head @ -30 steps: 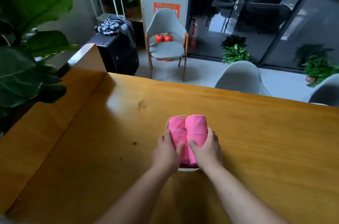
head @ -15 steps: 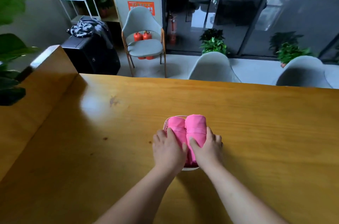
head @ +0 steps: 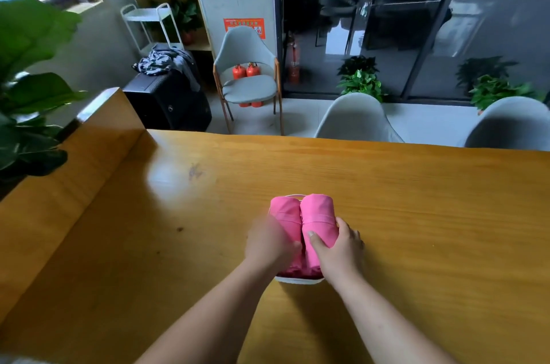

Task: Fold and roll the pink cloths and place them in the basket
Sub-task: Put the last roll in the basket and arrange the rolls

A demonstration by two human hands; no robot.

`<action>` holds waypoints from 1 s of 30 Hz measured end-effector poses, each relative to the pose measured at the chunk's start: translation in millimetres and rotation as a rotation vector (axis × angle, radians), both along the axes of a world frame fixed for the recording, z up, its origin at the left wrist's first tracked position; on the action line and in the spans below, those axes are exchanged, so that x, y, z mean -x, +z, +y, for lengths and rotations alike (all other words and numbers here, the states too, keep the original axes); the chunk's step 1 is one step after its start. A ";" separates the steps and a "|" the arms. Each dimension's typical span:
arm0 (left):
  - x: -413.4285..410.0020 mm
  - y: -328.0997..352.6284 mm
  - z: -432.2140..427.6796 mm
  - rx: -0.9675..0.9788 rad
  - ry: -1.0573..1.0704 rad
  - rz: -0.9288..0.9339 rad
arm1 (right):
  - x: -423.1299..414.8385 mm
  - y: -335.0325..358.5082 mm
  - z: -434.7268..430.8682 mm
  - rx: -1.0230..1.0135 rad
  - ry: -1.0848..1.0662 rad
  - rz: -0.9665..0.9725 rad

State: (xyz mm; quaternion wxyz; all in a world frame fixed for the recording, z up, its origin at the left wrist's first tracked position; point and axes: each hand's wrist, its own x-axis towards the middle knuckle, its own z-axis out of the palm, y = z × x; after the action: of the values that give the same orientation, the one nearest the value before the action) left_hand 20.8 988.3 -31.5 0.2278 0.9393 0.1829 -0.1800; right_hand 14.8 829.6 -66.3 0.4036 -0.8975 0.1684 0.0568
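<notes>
— Head view, lower centre: what was entered?

— Item 1: white basket (head: 299,281), standing on the wooden table (head: 431,214); only its near and far rims showed. Item 2: left roll (head: 285,213), pink cloth, lying in the basket. Item 3: right roll (head: 318,214), pink cloth, also in the basket, side by side with the left roll and touching it.

— Hands?

— Right hand (head: 339,247): clasped the right roll, thumb across its top, fingers down its right side. Left hand (head: 269,243): over the near end of the left roll, but blurred; whether it gripped or lay flat could not be told.

— Upper half of the frame?

— Grey chair (head: 248,86), left of centre, with two red fire extinguishers (head: 239,72) showing between its back and seat. Black suitcase (head: 169,104) to its left, dark cloth heaped on top. Large-leaved plant (head: 29,80) at the left edge.
</notes>
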 end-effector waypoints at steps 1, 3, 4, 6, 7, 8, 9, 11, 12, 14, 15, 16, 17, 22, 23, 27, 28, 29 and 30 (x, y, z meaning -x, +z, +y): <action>2.6 -0.3 3.0 0.020 0.016 -0.021 | -1.3 0.7 -0.8 -0.011 -0.006 0.003; 5.4 -0.5 11.3 0.080 0.032 -0.068 | -3.6 2.3 -2.8 -0.066 -0.018 0.008; 5.8 0.5 16.6 0.115 0.037 -0.087 | -4.4 2.9 -3.4 -0.099 -0.024 0.010; 5.5 4.4 26.0 0.193 0.061 -0.107 | -4.4 5.4 -4.3 -0.136 -0.030 0.007; 5.7 5.8 30.2 0.240 0.078 -0.112 | -3.7 6.7 -4.4 -0.139 -0.030 0.001; 6.3 7.1 33.4 0.297 0.091 -0.117 | -3.0 9.2 -4.1 -0.141 -0.028 -0.010; 7.0 6.3 37.2 0.372 0.113 -0.119 | -2.4 10.9 -3.2 -0.145 -0.024 -0.017; 8.1 3.7 46.0 0.545 0.162 -0.108 | -0.5 15.7 2.6 -0.147 0.000 -0.035; 8.7 2.8 50.3 0.599 0.167 -0.107 | -0.3 16.5 6.2 -0.118 0.026 -0.042; 9.6 0.4 57.5 0.546 0.108 -0.125 | -0.5 11.0 11.1 0.032 0.091 -0.036; 10.4 1.4 58.6 0.458 0.047 -0.129 | -0.9 7.4 12.1 0.098 0.103 -0.006; 10.6 2.1 57.0 0.374 -0.013 -0.127 | -2.0 4.0 12.1 0.131 0.103 0.030; 10.3 3.5 52.4 0.302 -0.064 -0.115 | -2.6 0.8 11.5 0.145 0.100 0.053; 14.0 4.2 19.3 0.009 -0.109 -0.093 | 0.6 -1.2 15.0 0.182 0.161 0.047; 13.9 0.8 16.5 0.020 -0.082 -0.068 | 1.9 -0.2 15.7 0.192 0.175 0.051; 7.0 0.4 18.4 0.095 -0.050 -0.085 | -3.6 4.4 11.5 0.081 0.134 0.079; 6.7 1.4 21.2 0.158 -0.029 -0.115 | -4.0 5.6 10.1 0.054 0.112 0.068; 7.0 2.6 24.1 0.246 -0.004 -0.142 | -3.3 7.5 9.3 0.046 0.092 0.041; 8.0 3.9 26.5 0.322 0.007 -0.159 | -1.2 9.2 8.8 0.054 0.074 0.013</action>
State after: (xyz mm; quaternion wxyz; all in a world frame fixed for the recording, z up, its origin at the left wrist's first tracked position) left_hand 12.8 1014.8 -27.7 0.3895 0.9013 0.1365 -0.1312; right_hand 16.0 838.5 -57.1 0.3757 -0.9133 0.1393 0.0726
